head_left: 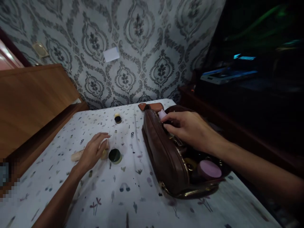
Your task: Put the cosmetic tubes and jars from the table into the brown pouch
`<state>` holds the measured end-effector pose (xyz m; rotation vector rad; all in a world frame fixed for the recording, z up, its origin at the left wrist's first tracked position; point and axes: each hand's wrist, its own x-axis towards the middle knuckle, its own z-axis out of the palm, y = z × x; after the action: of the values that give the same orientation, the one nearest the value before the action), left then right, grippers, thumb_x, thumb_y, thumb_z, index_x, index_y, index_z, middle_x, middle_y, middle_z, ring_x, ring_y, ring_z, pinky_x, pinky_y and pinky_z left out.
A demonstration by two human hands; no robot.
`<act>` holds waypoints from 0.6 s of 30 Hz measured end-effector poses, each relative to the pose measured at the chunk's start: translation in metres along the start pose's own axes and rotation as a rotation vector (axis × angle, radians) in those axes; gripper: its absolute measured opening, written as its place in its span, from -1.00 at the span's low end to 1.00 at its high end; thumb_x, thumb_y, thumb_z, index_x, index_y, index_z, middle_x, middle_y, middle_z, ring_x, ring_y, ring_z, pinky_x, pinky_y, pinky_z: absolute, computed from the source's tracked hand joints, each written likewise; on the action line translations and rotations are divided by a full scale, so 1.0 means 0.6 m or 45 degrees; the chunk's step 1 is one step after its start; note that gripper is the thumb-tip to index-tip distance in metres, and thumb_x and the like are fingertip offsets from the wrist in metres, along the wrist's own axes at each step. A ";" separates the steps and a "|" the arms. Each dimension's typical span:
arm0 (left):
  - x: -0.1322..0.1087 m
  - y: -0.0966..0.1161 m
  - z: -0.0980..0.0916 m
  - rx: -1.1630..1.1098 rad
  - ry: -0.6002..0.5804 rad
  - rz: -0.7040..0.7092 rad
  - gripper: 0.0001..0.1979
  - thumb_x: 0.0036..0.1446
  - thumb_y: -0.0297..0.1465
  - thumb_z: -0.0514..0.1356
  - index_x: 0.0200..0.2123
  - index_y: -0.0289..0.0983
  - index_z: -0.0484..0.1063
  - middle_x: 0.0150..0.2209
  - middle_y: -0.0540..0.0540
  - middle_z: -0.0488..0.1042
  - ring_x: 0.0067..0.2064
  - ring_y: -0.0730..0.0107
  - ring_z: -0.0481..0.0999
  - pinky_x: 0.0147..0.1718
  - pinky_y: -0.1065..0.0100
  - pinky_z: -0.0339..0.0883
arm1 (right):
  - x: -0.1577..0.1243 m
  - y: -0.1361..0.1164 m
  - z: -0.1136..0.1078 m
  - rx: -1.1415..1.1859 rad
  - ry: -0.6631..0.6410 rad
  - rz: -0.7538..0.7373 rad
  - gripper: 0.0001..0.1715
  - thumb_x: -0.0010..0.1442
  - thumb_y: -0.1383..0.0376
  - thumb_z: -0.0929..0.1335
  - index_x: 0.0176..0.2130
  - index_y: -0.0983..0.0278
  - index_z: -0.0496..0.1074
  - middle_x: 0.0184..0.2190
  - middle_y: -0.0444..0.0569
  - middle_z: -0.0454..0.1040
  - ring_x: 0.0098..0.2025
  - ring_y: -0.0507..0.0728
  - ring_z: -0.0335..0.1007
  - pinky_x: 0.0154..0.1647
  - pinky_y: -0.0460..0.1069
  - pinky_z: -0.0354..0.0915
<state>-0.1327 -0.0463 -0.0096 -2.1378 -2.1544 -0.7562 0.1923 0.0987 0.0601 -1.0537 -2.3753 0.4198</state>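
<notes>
A dark brown leather bag [163, 148] with gold zips lies unzipped on the table. At its far end my right hand [187, 128] pinches a pale pink item [162, 114], whose kind I cannot make out. A round pink lid [209, 169] shows among other contents in the bag's near end. My left hand [93, 150] hovers over or rests by a beige tube [77, 155], its fingers stretched out. A small yellowish item [104, 154] is partly hidden beneath those fingers. Just right of them stands a dark-lidded jar [115, 156].
A smaller dark-lidded jar [117, 119] stands farther back. Behind the bag lies an orange-brown leather case [154, 107]. The patterned white tablecloth [133, 202] reaches the wallpapered wall. Wooden furniture [30, 107] borders the left; a dark screen [256, 34] stands at right.
</notes>
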 end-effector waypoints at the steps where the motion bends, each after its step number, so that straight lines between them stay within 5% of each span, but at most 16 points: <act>1: 0.002 0.009 0.002 0.007 0.010 0.038 -0.60 0.42 -0.17 -0.08 0.03 -0.21 0.45 0.11 -0.20 0.46 0.12 0.13 0.47 0.08 0.08 0.42 | 0.000 -0.001 0.000 -0.016 0.016 0.019 -0.76 0.20 0.35 0.34 -0.20 0.25 0.62 -0.43 -0.11 0.57 -0.43 0.07 0.42 -0.39 -0.05 0.17; 12: 0.036 0.106 0.018 0.042 0.060 0.532 -0.73 0.40 -0.35 0.05 0.09 -0.14 0.43 0.10 -0.11 0.46 0.09 0.24 0.51 0.00 0.26 0.44 | -0.003 -0.004 -0.015 -0.071 -0.077 -0.046 -0.73 0.27 0.41 0.35 -0.07 0.31 0.60 -0.18 0.04 0.62 -0.13 0.14 0.47 -0.12 -0.03 0.22; 18: 0.023 0.198 0.010 -0.048 0.146 0.769 -0.47 0.32 -0.56 0.10 0.31 -0.14 0.23 0.26 -0.14 0.34 0.29 0.21 0.34 0.22 0.22 0.29 | -0.012 0.011 -0.022 0.014 0.050 -0.137 -0.75 0.24 0.46 0.32 -0.14 0.31 0.58 -0.22 0.01 0.58 -0.19 0.12 0.44 -0.18 -0.03 0.19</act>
<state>-0.0193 -0.0374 0.0285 -2.4840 -1.3219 -0.8249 0.2078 0.0985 0.0660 -0.9154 -2.3790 0.3697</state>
